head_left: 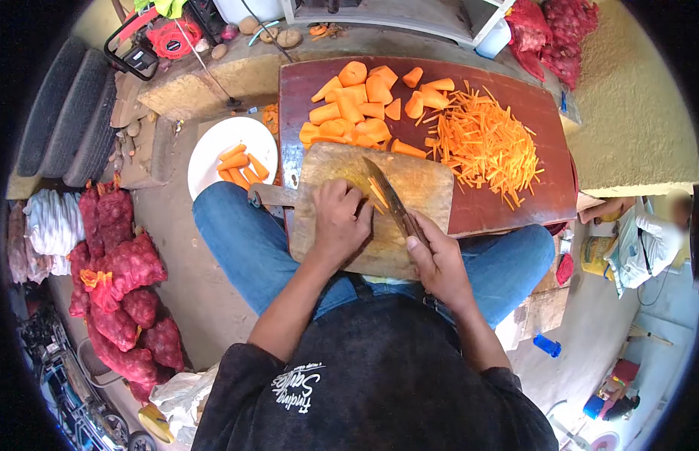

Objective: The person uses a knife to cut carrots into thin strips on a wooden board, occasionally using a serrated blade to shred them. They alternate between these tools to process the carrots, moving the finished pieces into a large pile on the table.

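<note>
My right hand (442, 261) is closed round the handle of a kitchen knife (392, 201), its blade slanting up and left over the wooden cutting board (428, 177). A few thin carrot strips (376, 195) lie along the blade's left side. Close by on the board, my left hand (340, 219) has its fingers curled down; what lies beneath them is hidden. Beyond the board, peeled carrot chunks (351, 105) are heaped on a dark red table (289, 86). A large pile of carrot sticks (488, 143) sits right of them.
Left of the table, a white bowl (201, 154) holds several carrot pieces. Red mesh sacks (131, 270) are stacked on the floor at left, below some tyres (68, 113). Two other people (650, 237) are off to the right. A low concrete ledge (177, 94) runs behind.
</note>
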{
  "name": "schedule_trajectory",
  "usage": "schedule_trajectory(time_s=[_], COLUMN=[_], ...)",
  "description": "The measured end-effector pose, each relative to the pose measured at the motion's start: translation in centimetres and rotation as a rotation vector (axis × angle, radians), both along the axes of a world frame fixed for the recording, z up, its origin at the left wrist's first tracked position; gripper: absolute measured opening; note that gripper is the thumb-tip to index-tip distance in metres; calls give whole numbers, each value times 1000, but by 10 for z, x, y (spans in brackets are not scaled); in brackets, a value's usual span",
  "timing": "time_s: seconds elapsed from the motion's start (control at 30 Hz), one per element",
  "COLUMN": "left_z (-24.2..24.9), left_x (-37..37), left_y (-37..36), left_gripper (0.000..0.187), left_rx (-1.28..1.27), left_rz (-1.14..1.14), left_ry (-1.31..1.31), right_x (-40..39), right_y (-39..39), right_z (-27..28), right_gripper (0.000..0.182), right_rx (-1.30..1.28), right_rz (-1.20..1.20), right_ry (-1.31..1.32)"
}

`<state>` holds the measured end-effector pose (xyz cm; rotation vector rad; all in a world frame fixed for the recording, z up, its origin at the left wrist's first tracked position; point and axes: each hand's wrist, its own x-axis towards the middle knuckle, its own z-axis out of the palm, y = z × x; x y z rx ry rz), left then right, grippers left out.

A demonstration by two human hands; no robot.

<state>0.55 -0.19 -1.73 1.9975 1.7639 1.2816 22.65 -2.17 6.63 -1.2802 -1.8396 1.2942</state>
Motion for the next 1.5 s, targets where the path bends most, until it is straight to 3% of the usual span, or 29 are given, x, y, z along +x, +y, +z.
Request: schedule_trajectory(time_s=[0.2,0.3,0.33,0.47,0.67,0.8,0.97,1.1,1.33,1.5], left_z=[3,2,9,17,5,11,24,21,20,13], left_x=[-2,-1,-5,-12,-6,5,23,39,76,91], left_y=[1,1,2,1,2,23,88,139,186,196], left_gripper=[15,13,11,9,16,17,20,23,26,21], left_rx=[22,-1,67,-54,-78,-26,9,-105,-396,-413], left_rz=[-1,148,175,169,9,-81,-174,-268,-356,-291], left_ry=[5,-410,-399,-520,-179,-45,94,213,447,465], right_x=[-3,-1,1,15,100,133,116,117,114,117], right_y=[-5,-8,-8,-6,50,72,68,64,69,72], right_z=[11,13,12,-5,-16,-22,-32,-43,-45,-44], right_gripper=[49,49,48,45,44,44,46,46,47,47], right_rx=[-163,-252,-253,-141,131,90,-32,3,2,26], right_rz=[3,29,34,-6,-410,-554,-601,-538,-491,-462], right_ry=[-26,-19,-18,-58,-229,-55,283,365,259,169])
